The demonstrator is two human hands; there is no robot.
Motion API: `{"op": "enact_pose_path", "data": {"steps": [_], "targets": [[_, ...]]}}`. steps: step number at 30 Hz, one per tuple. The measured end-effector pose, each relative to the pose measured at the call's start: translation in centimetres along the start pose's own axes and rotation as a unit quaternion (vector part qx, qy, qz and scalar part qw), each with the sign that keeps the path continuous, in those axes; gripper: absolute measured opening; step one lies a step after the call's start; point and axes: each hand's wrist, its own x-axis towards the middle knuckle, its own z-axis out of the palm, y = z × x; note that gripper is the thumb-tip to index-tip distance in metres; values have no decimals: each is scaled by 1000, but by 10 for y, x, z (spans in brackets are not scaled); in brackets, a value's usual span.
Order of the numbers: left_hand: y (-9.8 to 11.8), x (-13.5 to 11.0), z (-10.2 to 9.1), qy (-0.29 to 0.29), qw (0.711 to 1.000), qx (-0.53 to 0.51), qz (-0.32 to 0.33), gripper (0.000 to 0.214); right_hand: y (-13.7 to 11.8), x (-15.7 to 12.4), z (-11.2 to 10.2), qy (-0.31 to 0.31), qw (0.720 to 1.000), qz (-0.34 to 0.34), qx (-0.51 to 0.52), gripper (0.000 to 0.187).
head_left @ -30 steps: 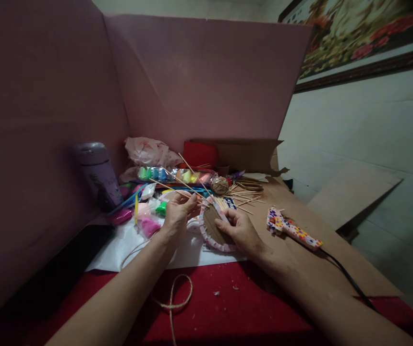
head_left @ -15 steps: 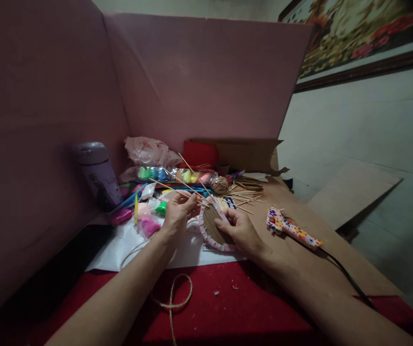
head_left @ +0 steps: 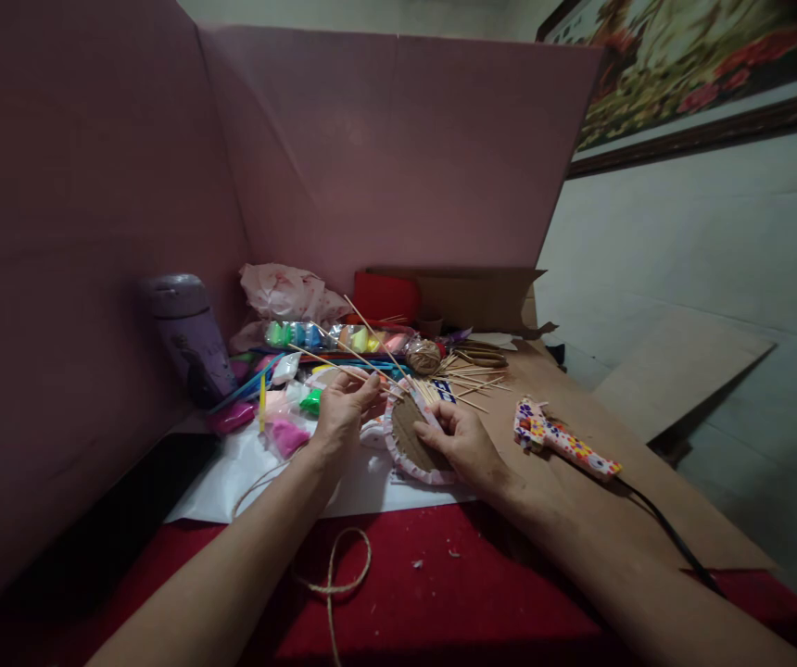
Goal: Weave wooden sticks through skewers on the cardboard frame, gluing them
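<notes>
A round cardboard disc with a pale pink wrapped rim is pinched at its right edge by my right hand. Thin wooden sticks fan outward from the disc's far edge. My left hand is closed, thumb against fingers, on one wooden stick that points up and to the left. The near end of that stick lies close to the disc's upper left rim; whether it touches I cannot tell. White paper lies under both hands.
A flower-patterned glue gun with a black cord lies on brown cardboard at right. Loose sticks and a twine ball are behind. Coloured clay packs and a purple bottle stand left. Twine loops over the red cloth.
</notes>
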Motion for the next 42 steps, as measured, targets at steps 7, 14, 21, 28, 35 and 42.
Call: {"op": "enact_pose_path", "data": {"steps": [7,14,21,28,35,42], "targets": [[0,0,-1,-6,1000,-2,1,35,0,0,0,-1,1000,-2,5,24],[1,-1,0,-3,1000,-1,1,35,-1,-1,0,5,1000,-3,-4,25],[0,1,-1,-5,1000,1,-1,34,1,0,0,8,1000,-8,-25,24],[0,0,-1,-5,1000,4,0,35,2,0,0,11,1000,-8,-18,25],[1,-1,0,-4,1000,-1,-1,34,1,0,0,9,1000,-14,-25,23],[1,-1,0,-4,1000,1,-1,36,4,1,-1,2,1000,-9,-20,23]]}}
